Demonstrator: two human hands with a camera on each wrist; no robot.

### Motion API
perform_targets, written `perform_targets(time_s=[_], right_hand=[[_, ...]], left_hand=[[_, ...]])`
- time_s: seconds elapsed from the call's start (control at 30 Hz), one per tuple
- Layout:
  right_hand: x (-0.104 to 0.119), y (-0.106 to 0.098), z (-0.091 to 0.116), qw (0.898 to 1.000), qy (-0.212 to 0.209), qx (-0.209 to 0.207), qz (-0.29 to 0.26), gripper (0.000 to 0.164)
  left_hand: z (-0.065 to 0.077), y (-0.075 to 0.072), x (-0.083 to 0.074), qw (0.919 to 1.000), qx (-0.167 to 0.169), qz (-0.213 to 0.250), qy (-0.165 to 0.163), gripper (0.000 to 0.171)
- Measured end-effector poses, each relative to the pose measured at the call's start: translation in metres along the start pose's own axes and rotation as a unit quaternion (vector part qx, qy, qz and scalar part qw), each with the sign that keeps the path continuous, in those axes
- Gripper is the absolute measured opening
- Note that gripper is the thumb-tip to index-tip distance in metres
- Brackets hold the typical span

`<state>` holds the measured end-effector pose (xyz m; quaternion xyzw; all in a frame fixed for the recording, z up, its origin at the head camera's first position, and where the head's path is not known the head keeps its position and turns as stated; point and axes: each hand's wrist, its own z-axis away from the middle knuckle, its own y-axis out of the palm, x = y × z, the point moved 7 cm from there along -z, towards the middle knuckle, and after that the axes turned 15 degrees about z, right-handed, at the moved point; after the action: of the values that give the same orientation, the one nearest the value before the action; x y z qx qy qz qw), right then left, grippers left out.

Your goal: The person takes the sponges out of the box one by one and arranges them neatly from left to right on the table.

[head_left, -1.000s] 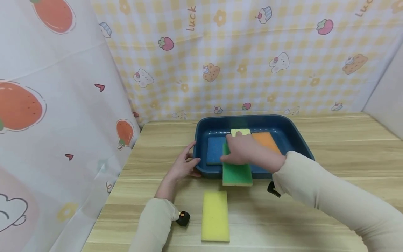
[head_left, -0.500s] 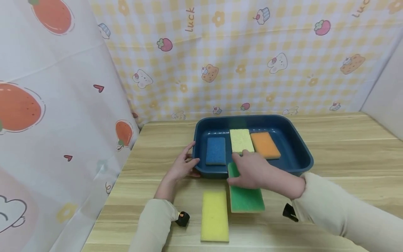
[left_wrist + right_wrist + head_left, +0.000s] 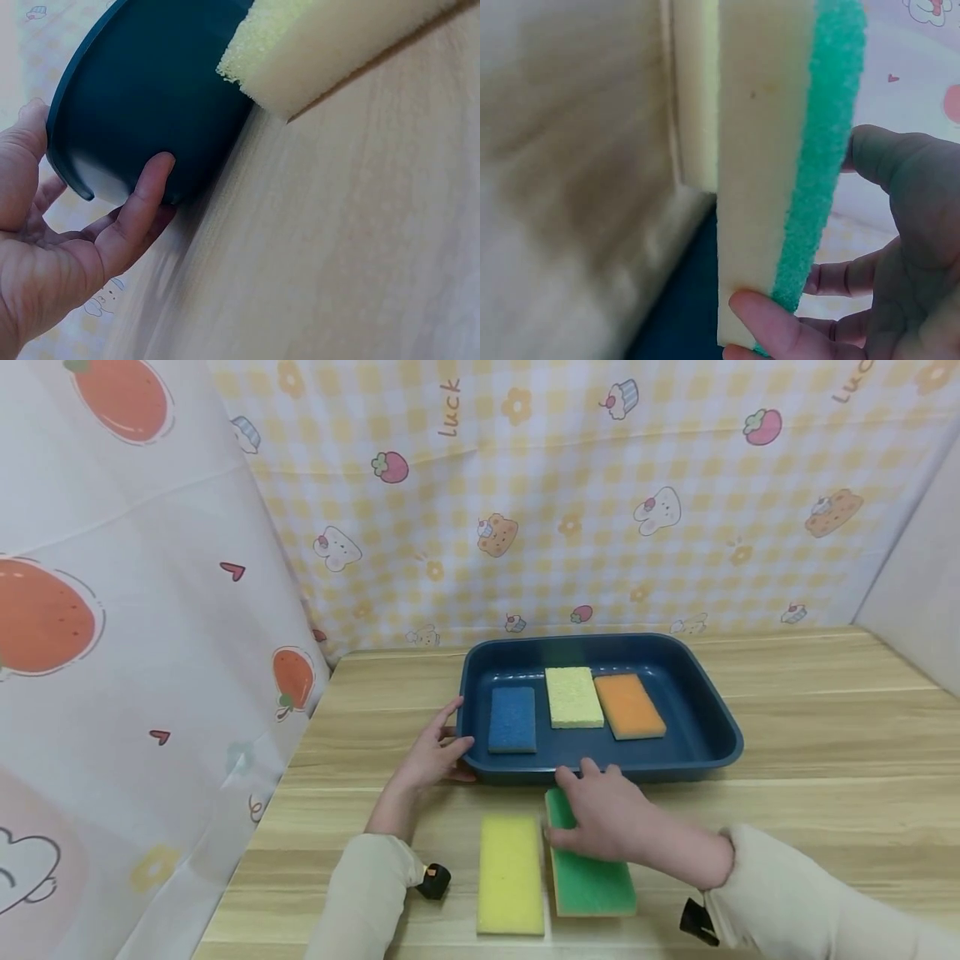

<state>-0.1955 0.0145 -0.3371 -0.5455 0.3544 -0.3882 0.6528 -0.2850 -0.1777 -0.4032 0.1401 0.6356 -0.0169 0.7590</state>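
Nearest on the wooden desk (image 3: pixel 787 735) lie two sponges side by side: a plain yellow sponge (image 3: pixel 511 874) and, just to its right, a green-topped sponge (image 3: pixel 592 881). The right hand (image 3: pixel 611 817) lies on the green-topped sponge's far end, thumb at its left edge and fingers curled over the end, gripping it where it rests flat on the desk, out of the tray. Beyond them stands the dark blue tray (image 3: pixel 720 727); the left hand (image 3: pixel 433 758) rests against its near left corner, fingers loosely spread and touching the rim. Inside lie a blue sponge (image 3: pixel 513 719), a pale yellow sponge (image 3: pixel 573 697) and an orange sponge (image 3: pixel 630 705). Judging from this, two sponges are out and three are left inside.
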Motion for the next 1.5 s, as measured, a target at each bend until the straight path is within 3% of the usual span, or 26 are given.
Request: perform_targets(time_s=[0.2,0.43,0.63,1.03,1.37,1.5], right_hand=[[0.003,0.019,0.000,1.000,0.002,0.010,-0.021,0.064],[0.005,0.032,-0.004,0.999,0.002,0.023,-0.024,0.065],[0.006,0.036,-0.004,1.000,-0.004,0.016,-0.021,0.066],[0.004,0.044,-0.004,1.000,-0.003,0.003,-0.013,0.064],[0.003,0.048,-0.004,1.000,-0.004,-0.004,-0.011,0.068],[0.003,0.049,-0.004,1.000,-0.004,-0.007,-0.012,0.068]], left_hand=[[0.000,0.001,-0.001,1.0000,0.000,0.004,0.007,0.065],[0.006,0.006,-0.008,0.9999,0.012,-0.004,-0.007,0.066],[0.001,-0.001,-0.001,1.0000,-0.004,0.000,0.001,0.064],[0.000,0.000,0.001,1.0000,0.002,0.001,0.003,0.065],[0.011,0.010,-0.014,0.9998,0.018,-0.001,-0.006,0.065],[0.008,0.008,-0.011,0.9999,0.014,0.004,-0.001,0.065]])
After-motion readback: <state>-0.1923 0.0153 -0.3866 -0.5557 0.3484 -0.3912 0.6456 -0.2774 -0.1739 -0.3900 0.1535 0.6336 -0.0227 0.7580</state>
